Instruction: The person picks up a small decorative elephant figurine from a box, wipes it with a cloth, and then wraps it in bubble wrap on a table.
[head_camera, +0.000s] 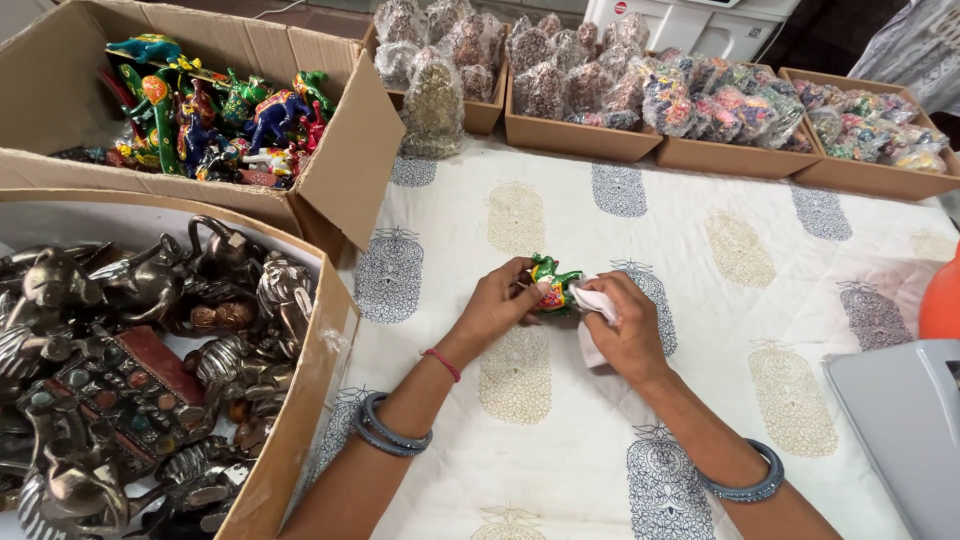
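Two hands (560, 315) around painted figurine (553, 284)

Five cardboard boxes (350, 170), one painted figurine (553, 283), one white cloth (592, 300), two hands (500, 305).

Cloth (592, 300) mostly hidden under right hand (625, 325).

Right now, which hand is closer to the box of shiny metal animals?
The left hand. It holds the small painted figurine on the side toward the box of metal figurines. The right hand, gripping a white cloth, is on the figurine's far side, farther away.
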